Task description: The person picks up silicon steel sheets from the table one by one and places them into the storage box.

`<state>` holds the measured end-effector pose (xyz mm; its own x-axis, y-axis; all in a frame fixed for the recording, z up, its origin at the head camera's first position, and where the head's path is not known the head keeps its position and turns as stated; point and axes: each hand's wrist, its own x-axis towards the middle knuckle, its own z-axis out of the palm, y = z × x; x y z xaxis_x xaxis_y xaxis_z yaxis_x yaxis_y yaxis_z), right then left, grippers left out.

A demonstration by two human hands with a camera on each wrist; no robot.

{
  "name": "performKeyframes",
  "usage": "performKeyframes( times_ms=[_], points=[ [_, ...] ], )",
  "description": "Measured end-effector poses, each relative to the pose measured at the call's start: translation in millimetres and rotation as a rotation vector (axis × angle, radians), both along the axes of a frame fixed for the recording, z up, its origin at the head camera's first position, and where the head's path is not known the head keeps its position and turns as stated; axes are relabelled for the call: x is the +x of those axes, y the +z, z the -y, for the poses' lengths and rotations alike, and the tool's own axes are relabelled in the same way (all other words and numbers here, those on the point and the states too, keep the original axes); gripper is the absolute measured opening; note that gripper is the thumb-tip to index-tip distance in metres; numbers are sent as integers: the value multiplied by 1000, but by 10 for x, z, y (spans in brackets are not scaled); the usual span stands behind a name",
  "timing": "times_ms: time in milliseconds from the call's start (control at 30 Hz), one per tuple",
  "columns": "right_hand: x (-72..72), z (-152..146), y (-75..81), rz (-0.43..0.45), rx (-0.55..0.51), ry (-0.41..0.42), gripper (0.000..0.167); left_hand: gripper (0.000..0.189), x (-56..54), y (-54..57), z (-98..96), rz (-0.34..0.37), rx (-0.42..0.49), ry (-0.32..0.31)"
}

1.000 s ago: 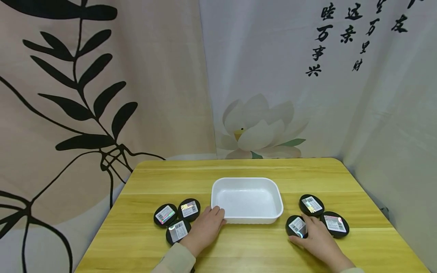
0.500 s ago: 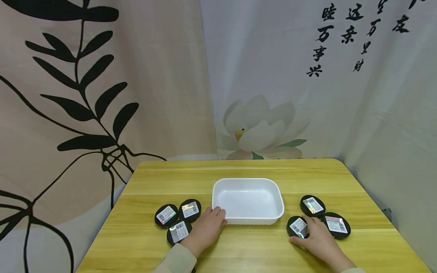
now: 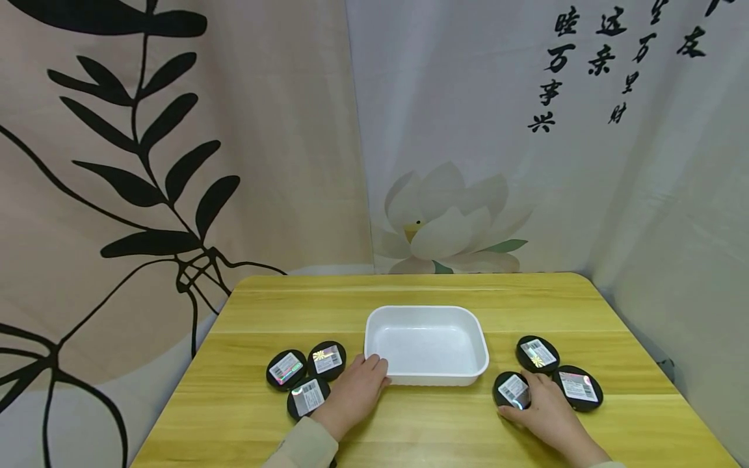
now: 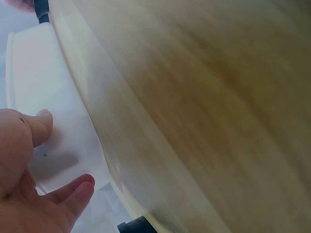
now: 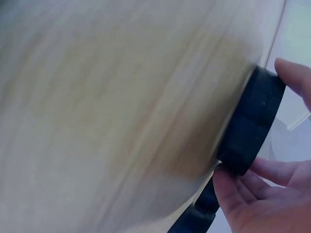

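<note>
My left hand (image 3: 354, 396) grips the front left corner of a white rectangular plastic tray (image 3: 430, 379). In the left wrist view, its thumb (image 4: 43, 125) lies against the tray's wall and the other fingers reach around the corner. To the right, my right hand (image 3: 550, 411) holds a round black flat tub (image 3: 510, 390) with a barcode label on top. The right wrist view shows thumb and fingers on either side of that tub's dark side wall (image 5: 252, 119). Two similar tubs, one behind (image 3: 537, 354) and one to the right (image 3: 577, 389), sit beside this hand.
Three more black tubs, at left (image 3: 286, 370), back (image 3: 326, 360) and front (image 3: 307, 397), cluster left of the tray near my left wrist. A dark edge shows under the left sleeve (image 3: 304, 445). The wooden table (image 3: 439, 429) ends at printed curtains (image 3: 281, 162).
</note>
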<state>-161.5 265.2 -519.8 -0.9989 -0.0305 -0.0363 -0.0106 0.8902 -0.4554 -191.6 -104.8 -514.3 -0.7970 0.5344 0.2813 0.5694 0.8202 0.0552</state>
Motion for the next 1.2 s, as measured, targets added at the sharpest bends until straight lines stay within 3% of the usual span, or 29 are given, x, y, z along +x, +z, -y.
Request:
performKeyframes(
  times_ms=[567,933,1200],
  points=[
    [-29,70,177,-10,9,-22,100,18,-3,31,-10,39,-12,8],
    [-15,96,240,-124,8,3,94,18,3,29,-1,29,-16,-1],
    [-39,110,321,-112,0,2,93,18,-3,19,3,39,-22,5]
  ],
)
